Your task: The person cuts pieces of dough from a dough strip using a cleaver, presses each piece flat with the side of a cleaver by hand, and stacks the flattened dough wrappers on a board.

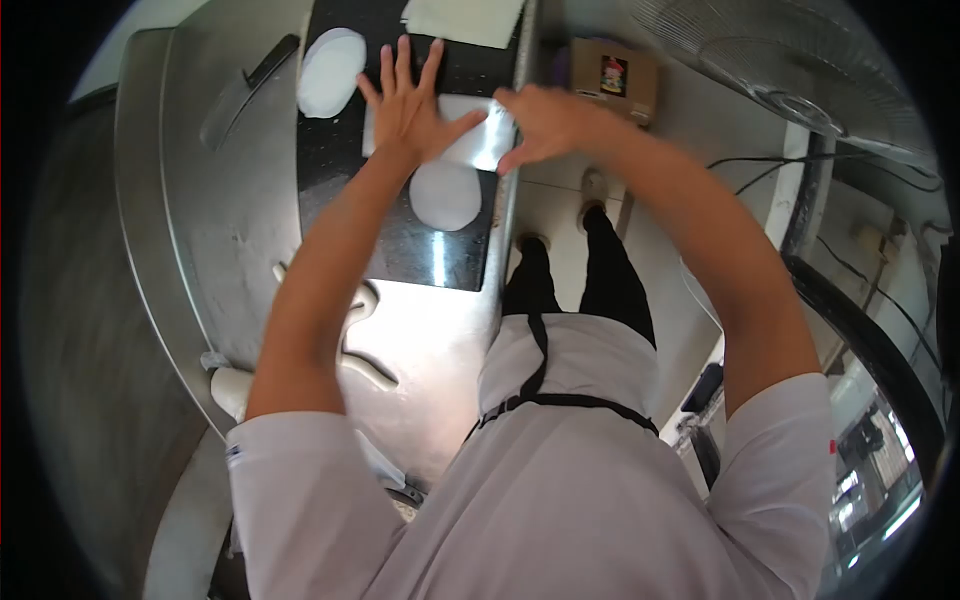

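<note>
My left hand (405, 115) lies with its fingers spread over a shiny rectangular metal plate (468, 140) on a black board (400, 258). At the plate's right end, my right hand (545, 122) grips it between thumb and fingers; any handle there is hidden. Just below the plate lies a thin, round, white dough sheet (445, 196). More white dough rounds (332, 75), overlapping, sit at the board's left edge, close to my left fingertips. A folded pale cloth (465, 20) rests at the board's far end.
A black-handled knife (250, 90) lies on the steel surface to the left. Dough ropes (368, 370) and a pale lump (230, 390) are near my left arm. On the right are a cardboard box (615, 80) on the floor and a large fan (790, 60).
</note>
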Demonstrator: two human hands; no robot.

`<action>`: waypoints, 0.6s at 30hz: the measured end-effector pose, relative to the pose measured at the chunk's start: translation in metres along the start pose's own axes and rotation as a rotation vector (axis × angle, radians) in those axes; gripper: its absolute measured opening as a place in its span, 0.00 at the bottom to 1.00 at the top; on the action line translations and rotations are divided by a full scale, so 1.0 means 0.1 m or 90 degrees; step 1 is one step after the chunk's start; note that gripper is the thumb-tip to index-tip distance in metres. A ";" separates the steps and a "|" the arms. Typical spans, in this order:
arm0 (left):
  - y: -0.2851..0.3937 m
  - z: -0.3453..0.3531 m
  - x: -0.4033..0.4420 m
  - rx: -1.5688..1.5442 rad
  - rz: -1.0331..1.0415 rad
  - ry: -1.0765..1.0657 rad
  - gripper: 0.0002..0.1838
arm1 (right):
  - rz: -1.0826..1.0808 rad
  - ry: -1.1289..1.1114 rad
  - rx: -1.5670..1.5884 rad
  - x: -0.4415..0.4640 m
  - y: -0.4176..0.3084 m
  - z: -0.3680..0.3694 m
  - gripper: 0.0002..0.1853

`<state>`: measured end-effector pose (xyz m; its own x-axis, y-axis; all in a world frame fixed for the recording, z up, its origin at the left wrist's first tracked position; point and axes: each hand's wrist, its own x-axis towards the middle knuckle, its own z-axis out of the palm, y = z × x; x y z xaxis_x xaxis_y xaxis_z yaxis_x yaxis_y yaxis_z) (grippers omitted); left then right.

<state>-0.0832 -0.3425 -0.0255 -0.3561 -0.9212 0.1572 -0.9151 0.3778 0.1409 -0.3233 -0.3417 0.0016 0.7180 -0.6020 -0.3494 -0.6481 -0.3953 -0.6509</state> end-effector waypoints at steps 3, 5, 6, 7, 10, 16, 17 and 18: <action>0.14 -0.12 -0.55 -0.024 0.045 -0.089 0.59 | 0.003 0.003 0.020 -0.35 -0.17 0.48 0.51; 0.08 -0.11 -0.45 -0.060 0.073 -0.085 0.57 | 0.030 -0.021 0.035 -0.32 -0.21 0.52 0.50; 0.02 -0.15 -0.35 -0.052 0.092 -0.067 0.57 | 0.041 0.004 0.031 -0.25 -0.21 0.48 0.49; -0.06 -0.17 -0.22 -0.039 0.121 -0.044 0.57 | 0.054 0.041 0.028 -0.17 -0.22 0.43 0.47; -0.16 -0.16 0.10 -0.001 0.137 -0.018 0.58 | 0.057 0.091 -0.004 -0.02 -0.21 0.22 0.46; -0.01 -0.09 -0.19 -0.053 0.144 -0.053 0.57 | 0.097 0.006 0.016 -0.22 -0.23 0.40 0.46; -0.04 -0.06 -0.15 -0.054 0.163 -0.017 0.56 | 0.070 0.105 -0.005 -0.18 -0.12 0.46 0.47; -0.09 -0.04 -0.04 -0.037 0.168 0.007 0.55 | 0.042 0.193 -0.010 -0.17 -0.10 0.60 0.47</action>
<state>-0.0727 -0.3424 -0.0236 -0.5791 -0.7887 0.2064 -0.7780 0.6103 0.1491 -0.3139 -0.2859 -0.0270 0.5673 -0.8055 -0.1713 -0.6959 -0.3577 -0.6227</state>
